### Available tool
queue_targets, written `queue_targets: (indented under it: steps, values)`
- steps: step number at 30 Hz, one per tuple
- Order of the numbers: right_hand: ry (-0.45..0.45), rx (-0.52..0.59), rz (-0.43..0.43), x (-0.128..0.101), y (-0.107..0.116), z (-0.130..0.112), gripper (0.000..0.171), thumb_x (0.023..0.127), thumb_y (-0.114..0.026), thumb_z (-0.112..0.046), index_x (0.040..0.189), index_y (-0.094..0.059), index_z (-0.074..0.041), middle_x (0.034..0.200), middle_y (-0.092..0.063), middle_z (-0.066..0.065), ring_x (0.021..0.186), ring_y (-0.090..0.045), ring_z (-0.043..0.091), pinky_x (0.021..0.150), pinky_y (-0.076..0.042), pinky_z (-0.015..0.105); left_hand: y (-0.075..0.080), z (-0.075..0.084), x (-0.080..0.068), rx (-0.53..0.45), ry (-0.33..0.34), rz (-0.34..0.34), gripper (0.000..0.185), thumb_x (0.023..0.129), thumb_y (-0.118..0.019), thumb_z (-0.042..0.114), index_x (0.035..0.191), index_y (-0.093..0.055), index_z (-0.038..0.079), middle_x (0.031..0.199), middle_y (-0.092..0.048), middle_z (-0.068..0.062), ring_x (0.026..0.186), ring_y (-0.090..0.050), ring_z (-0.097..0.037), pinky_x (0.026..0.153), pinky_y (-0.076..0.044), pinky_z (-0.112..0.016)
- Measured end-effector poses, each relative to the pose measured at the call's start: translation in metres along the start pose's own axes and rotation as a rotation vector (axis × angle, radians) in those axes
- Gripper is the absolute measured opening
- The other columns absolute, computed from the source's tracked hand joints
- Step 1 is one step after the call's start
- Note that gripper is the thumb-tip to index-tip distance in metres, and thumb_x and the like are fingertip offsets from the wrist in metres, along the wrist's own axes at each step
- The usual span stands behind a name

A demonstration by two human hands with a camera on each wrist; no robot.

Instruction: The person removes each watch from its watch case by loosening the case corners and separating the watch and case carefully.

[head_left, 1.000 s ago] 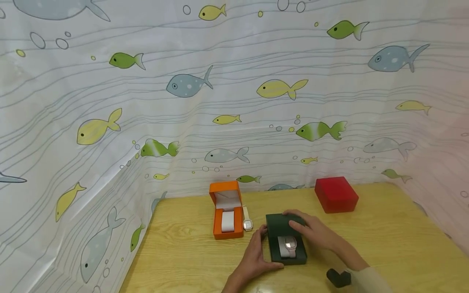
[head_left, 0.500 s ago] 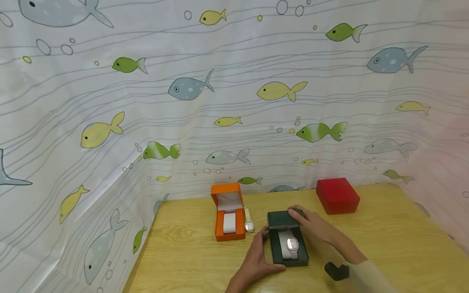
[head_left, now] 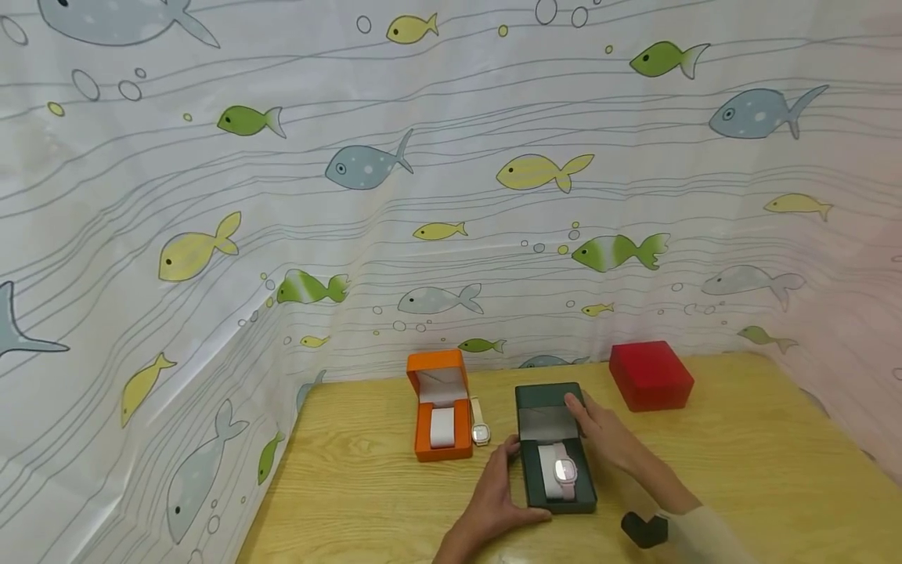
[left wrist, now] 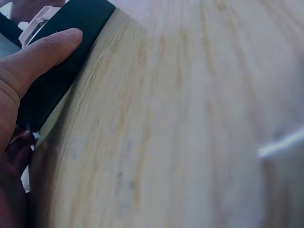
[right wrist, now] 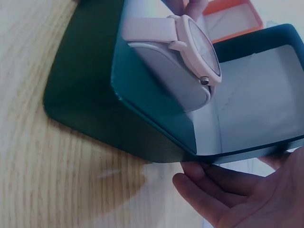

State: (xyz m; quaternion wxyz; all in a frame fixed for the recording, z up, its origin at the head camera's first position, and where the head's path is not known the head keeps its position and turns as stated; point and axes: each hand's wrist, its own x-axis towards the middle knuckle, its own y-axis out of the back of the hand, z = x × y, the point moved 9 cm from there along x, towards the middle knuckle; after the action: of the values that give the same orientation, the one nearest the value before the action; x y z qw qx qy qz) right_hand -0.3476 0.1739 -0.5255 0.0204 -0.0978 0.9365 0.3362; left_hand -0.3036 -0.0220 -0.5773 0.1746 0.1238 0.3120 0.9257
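A dark green watch box stands with its lid raised, showing a pale lining. Inside, a watch with a pale pink strap sits round a white cushion. My left hand grips the box's left side and near edge; in the left wrist view its thumb lies on the near wall. At the lid's right edge, my right hand holds the lid, thumb on its face. In the right wrist view its fingers are beside the hinge corner, partly hidden by the box.
Left of it, an orange watch box stands open with a white cushion inside. A gold-coloured watch lies against its right side. A closed red box is at the back right. Fish-printed sheeting hangs behind the wooden table.
The green box's lid has swung up and back, away from me, with my right hand on it. The pale lining now shows. My left hand has kept its hold on the base.
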Motion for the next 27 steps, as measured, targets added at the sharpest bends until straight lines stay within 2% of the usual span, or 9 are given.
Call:
queue_targets:
  steps: [12,16,19,21,23,27]
  values:
    - [0.015,-0.014,0.014,-0.004,-0.001,-0.001,0.084,0.109,-0.022,-0.056,0.16,-0.012,0.011,0.16,-0.032,0.034,0.141,-0.048,0.05,0.118,-0.034,0.064,-0.003,-0.005,0.002,-0.006,0.026,-0.012,0.119,0.069,-0.092,0.053,0.16,-0.026,0.013,0.152,-0.049,-0.006,0.139,-0.051,-0.023,0.118,-0.043,-0.044]
    - [-0.012,-0.012,-0.007,-0.007,-0.003,0.004,0.086,0.109,-0.021,-0.057,0.159,-0.012,0.012,0.16,-0.033,0.035,0.137,-0.052,0.05,0.117,-0.035,0.065,-0.004,-0.005,0.003,-0.002,0.03,-0.016,0.118,0.069,-0.092,0.053,0.16,-0.027,0.013,0.152,-0.049,-0.006,0.14,-0.05,-0.022,0.118,-0.043,-0.045]
    - [-0.048,-0.01,-0.024,-0.009,-0.004,0.007,0.086,0.108,-0.024,-0.058,0.159,-0.016,0.01,0.155,-0.041,0.036,0.136,-0.053,0.051,0.114,-0.039,0.066,-0.004,-0.004,0.002,0.0,0.033,-0.018,0.118,0.069,-0.092,0.053,0.159,-0.027,0.013,0.153,-0.048,-0.006,0.14,-0.05,-0.022,0.119,-0.042,-0.045]
    - [-0.065,-0.018,-0.03,-0.011,-0.005,0.006,0.086,0.107,-0.029,-0.059,0.158,-0.018,0.009,0.151,-0.047,0.036,0.134,-0.055,0.05,0.111,-0.043,0.065,-0.004,-0.004,0.002,0.001,0.036,-0.022,0.118,0.069,-0.092,0.053,0.159,-0.027,0.013,0.154,-0.047,-0.007,0.141,-0.049,-0.023,0.119,-0.042,-0.046]
    - [-0.078,-0.055,-0.026,-0.014,-0.004,0.003,0.089,0.104,-0.042,-0.059,0.156,-0.02,0.01,0.145,-0.053,0.036,0.129,-0.059,0.048,0.107,-0.047,0.063,-0.004,-0.004,0.002,0.001,0.034,-0.022,0.118,0.069,-0.092,0.053,0.159,-0.027,0.013,0.154,-0.047,-0.007,0.14,-0.049,-0.024,0.119,-0.041,-0.047]
    - [-0.077,-0.231,0.024,-0.021,-0.004,-0.01,0.106,0.089,-0.07,-0.059,0.152,-0.026,0.015,0.141,-0.055,0.035,0.122,-0.061,0.046,0.103,-0.051,0.061,-0.002,-0.003,0.002,0.006,0.027,-0.013,0.118,0.07,-0.092,0.053,0.159,-0.027,0.012,0.154,-0.046,-0.007,0.139,-0.05,-0.023,0.119,-0.042,-0.046]
